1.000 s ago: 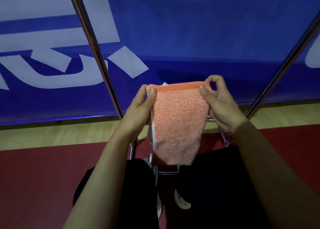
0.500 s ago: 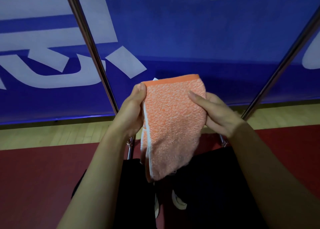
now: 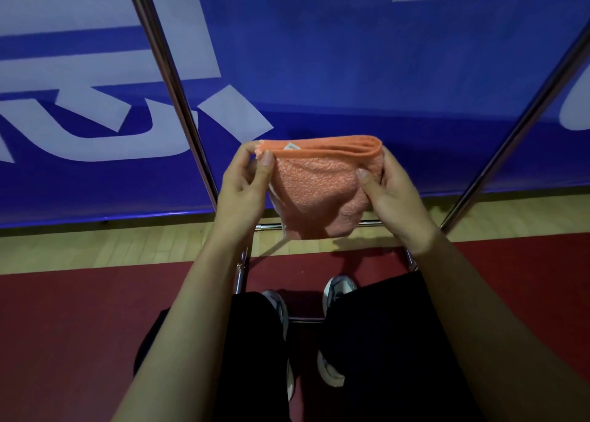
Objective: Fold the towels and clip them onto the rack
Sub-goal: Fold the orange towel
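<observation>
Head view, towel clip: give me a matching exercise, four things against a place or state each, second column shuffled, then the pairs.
Things:
1. orange towel
2. left hand
3. right hand
4. shoes

Places or states:
A. on the red floor, under the rack's low bar
B. folded into layers, held up in the air
C. pinches the towel's top corner at the picture's left
D. grips the towel's folded end at the picture's right

Pairs: 1-B, 2-C, 3-D, 4-A
</observation>
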`<state>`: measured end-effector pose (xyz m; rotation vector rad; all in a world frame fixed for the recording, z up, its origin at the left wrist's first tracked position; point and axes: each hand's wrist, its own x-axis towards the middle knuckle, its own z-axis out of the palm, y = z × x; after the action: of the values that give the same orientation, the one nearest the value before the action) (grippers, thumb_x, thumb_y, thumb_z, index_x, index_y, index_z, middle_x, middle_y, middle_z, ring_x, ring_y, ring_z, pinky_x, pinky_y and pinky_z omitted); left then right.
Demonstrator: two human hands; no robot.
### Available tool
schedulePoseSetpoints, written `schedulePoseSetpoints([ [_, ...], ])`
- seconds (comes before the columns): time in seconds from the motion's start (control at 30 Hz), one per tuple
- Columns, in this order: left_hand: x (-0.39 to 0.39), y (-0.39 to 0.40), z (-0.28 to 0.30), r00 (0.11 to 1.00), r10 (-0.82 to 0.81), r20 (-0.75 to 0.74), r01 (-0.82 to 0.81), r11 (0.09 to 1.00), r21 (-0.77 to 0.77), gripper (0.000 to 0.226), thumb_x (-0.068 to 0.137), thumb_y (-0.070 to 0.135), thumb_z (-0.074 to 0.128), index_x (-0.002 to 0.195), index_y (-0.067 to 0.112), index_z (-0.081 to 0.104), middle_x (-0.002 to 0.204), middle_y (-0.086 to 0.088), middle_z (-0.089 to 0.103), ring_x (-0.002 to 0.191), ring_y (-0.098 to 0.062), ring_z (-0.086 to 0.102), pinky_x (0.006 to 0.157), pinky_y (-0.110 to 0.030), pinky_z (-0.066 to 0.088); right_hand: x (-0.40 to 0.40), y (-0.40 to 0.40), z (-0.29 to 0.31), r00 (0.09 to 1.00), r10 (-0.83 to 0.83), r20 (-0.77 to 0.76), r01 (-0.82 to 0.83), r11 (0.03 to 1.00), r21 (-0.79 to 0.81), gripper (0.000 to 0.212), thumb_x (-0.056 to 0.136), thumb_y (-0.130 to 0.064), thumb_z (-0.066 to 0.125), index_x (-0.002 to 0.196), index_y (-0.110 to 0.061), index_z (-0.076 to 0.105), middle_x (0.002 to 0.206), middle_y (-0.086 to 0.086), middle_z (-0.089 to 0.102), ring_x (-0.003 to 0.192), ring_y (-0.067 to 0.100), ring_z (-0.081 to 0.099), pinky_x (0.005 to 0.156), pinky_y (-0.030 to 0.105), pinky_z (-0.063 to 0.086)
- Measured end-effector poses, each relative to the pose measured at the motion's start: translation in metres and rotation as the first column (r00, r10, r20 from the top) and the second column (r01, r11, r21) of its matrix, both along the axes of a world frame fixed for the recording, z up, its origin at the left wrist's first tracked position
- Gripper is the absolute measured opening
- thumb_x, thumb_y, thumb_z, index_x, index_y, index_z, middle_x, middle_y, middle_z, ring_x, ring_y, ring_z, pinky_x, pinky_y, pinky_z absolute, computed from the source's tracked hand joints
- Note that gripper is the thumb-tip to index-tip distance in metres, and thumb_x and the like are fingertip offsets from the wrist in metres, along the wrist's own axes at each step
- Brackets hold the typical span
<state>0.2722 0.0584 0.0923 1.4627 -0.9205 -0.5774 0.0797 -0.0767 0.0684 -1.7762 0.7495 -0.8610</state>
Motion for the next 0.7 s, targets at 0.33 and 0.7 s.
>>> schedulePoseSetpoints([
  [0.33,-0.004,0.001,0.001,0.999,0.046,-0.002,-0.046,0.998,-0.037,0.027,0.111,0.04,0.046,0.116,0.016,0.058,0.087,-0.002,0.067,0.08,-0.014,0.064,0.072,-0.035,0.055,0.005,0.017,0.014,0.986,-0.163,0.036,0.166,0.946,-0.28,0.019,0.111,-0.036,0.042,0.102,-0.02,0.048,0.081,0.018,0.055,0.068,0.027,0.053,0.063,0.044,0.042],
  [0.7,0.002,-0.003,-0.007,0.965,0.168,-0.2,-0.146,0.982,0.122,0.031,0.11,0.048,0.043,0.115,0.024,0.062,0.115,0.002,0.069,0.109,-0.016,0.067,0.108,-0.052,0.051,0.017,0.016,0.006,0.996,-0.014,-0.091,0.037,0.965,0.261,0.036,0.101,-0.055,0.057,0.109,-0.02,0.065,0.092,0.001,0.076,0.078,0.008,0.07,0.073,0.029,0.054],
])
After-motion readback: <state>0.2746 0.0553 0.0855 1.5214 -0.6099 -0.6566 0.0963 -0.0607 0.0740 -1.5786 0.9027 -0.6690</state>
